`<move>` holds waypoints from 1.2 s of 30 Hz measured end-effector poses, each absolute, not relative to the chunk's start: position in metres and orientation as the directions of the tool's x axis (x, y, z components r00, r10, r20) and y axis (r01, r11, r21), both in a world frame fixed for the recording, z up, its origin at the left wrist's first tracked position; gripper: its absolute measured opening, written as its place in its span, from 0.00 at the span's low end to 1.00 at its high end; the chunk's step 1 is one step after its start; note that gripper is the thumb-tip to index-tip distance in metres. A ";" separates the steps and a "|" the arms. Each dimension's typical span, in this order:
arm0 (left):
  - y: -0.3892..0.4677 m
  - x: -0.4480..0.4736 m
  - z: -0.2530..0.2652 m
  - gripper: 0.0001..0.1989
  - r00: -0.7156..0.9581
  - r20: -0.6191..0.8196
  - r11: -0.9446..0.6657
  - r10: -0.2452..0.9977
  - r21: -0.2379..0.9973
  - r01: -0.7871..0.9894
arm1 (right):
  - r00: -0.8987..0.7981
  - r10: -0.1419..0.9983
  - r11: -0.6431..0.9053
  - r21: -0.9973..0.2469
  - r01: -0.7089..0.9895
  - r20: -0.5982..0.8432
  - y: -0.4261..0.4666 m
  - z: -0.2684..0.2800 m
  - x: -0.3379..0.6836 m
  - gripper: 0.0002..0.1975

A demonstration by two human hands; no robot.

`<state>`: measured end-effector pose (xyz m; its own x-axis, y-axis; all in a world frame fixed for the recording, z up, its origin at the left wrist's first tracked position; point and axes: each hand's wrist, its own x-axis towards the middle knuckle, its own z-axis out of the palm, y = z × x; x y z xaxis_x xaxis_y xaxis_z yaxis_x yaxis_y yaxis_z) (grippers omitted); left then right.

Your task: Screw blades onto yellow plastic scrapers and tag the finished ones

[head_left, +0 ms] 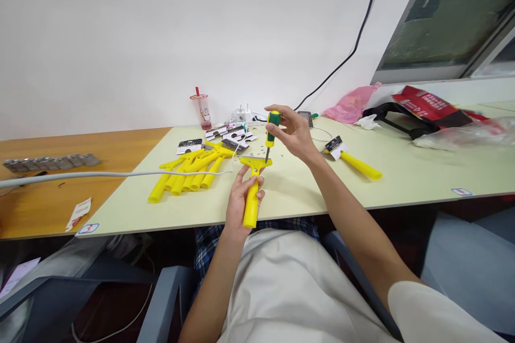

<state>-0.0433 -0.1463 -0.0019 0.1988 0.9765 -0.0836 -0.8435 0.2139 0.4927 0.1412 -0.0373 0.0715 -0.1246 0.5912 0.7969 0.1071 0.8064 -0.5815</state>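
Observation:
A yellow scraper (251,204) is gripped in my left hand (238,198), its wide head pointing away from me and its round handle end toward me. My right hand (295,134) has its fingers closed around a green and yellow screwdriver (272,129), held upright. The screwdriver's tip meets the right side of the scraper's head. To the left lies a pile of yellow scrapers (193,171) with their handles toward me. Small loose metal bits (261,148), too small to name surely, are scattered behind my hands.
A carded scraper (360,165) lies to the right. Black-and-white cards (225,132) are behind the pile, near a drink cup (201,111). A white cable (120,174) crosses from the left. A pink bag (352,104) and a red-black bag (426,104) lie at the right back.

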 end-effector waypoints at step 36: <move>-0.147 -0.046 -0.010 0.30 0.125 -0.009 0.110 0.992 0.529 -0.841 | 0.270 0.442 0.843 -0.499 0.200 0.855 -0.023 0.068 0.146 0.28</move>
